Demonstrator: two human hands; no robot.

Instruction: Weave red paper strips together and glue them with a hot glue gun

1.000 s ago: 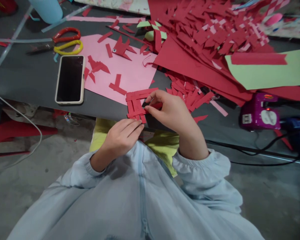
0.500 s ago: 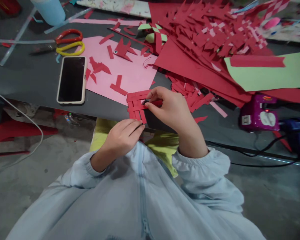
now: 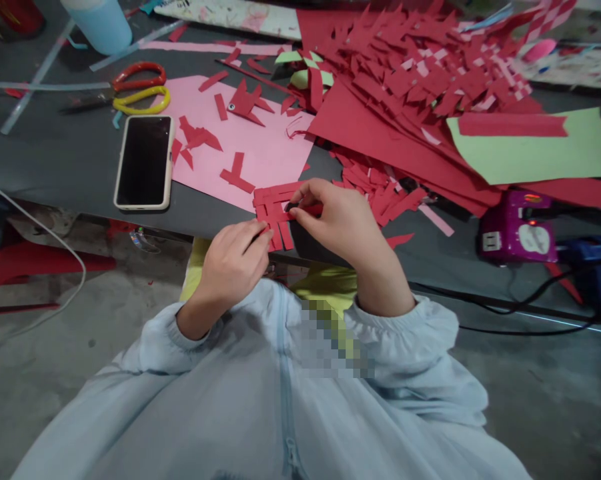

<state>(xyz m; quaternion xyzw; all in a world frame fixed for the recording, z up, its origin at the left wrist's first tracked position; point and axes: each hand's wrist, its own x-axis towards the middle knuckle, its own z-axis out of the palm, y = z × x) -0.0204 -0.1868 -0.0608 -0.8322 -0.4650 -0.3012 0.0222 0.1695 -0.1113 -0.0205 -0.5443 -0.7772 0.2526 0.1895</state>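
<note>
A small lattice of woven red paper strips lies at the table's front edge, with loose strip ends toward me. My left hand holds its lower left edge, fingertips pressed close together on the paper. Over the right side of the weave, my right hand pinches with thumb and forefinger at a red paper strip. Something small and dark shows at this pinch; I cannot make out what it is. The palm hides part of the strip. Beyond the weave, a red paper fish with an eye lies on pink paper.
Left of the pink paper lie a phone and scissors. To the right are red paper scraps, a heap of woven red pieces, green paper and a purple power adapter with black cables.
My left hand has shifted left and slightly up along the weave, uncovering more of its lower strip ends. My right hand keeps its pinch in nearly the same place.
</note>
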